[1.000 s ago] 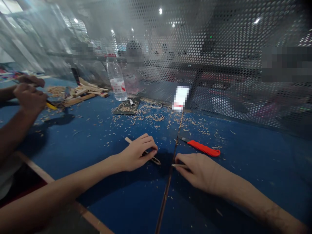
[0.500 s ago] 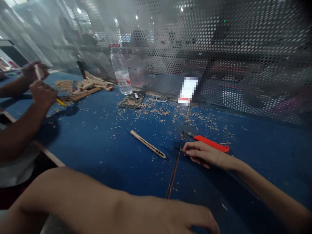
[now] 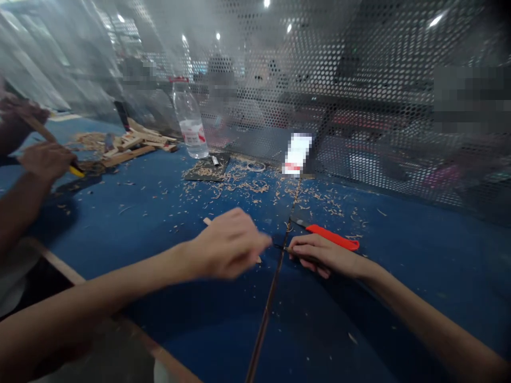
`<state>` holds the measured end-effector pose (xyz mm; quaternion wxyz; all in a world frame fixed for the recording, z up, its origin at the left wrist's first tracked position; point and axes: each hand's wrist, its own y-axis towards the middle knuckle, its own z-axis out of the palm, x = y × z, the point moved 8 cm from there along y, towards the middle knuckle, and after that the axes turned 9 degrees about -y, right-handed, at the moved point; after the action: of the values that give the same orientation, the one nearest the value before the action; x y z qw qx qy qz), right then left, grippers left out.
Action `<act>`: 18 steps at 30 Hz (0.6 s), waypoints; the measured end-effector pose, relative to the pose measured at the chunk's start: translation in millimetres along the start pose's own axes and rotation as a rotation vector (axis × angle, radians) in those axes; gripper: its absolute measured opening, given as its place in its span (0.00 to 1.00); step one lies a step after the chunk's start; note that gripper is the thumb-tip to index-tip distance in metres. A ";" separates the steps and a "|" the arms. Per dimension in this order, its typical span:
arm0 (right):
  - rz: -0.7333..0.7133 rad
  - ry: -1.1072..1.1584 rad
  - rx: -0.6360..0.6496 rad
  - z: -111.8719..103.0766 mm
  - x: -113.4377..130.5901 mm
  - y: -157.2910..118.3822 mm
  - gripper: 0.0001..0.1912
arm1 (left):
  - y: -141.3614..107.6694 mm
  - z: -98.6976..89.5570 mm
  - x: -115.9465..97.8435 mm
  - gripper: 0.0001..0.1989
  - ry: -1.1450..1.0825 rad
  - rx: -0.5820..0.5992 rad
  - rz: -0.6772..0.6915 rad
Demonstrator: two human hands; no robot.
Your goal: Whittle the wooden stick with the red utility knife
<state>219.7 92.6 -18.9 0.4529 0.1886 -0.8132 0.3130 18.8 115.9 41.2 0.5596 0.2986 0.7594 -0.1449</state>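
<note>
My left hand (image 3: 229, 246) is motion-blurred above a pale wooden stick (image 3: 207, 221) with dark marks, hiding its middle. I cannot tell whether the fingers grip it. My right hand (image 3: 321, 254) pinches a thin dark tool (image 3: 285, 248), whose tip points left across a seam in the blue tabletop (image 3: 131, 223). Just beyond those fingers lies a red-handled utility knife (image 3: 331, 237), its blade toward the seam. At the left edge, a co-worker's hands (image 3: 46, 160) hold a wooden strip (image 3: 40, 127) and a yellow tool (image 3: 75, 171).
Wood shavings are scattered over the table. A plastic water bottle (image 3: 189, 125) stands near a dark mat (image 3: 205, 171) by a perforated metal screen (image 3: 379, 106). Wooden pieces (image 3: 131, 143) are piled at the back left. The table's near edge (image 3: 59, 260) runs lower left.
My left hand has come back from the bottom of the view to cover the stick's middle. My right hand stays near the knife, and the co-worker's wooden strip is raised.
</note>
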 end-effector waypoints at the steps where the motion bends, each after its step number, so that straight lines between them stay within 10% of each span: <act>1: 0.001 -0.001 -0.004 -0.2 0.2 0.4 0.20 | 7.6 -1.3 1.3 0.17 0.121 0.013 0.030; 18: 0.020 0.067 0.001 -0.4 3.6 0.0 0.16 | 6.0 14.2 41.4 0.26 0.923 0.158 0.170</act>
<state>218.1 92.8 -15.7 0.4766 0.1702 -0.7993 0.3241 25.3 124.7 -1.6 0.1492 0.4343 0.8883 -0.0082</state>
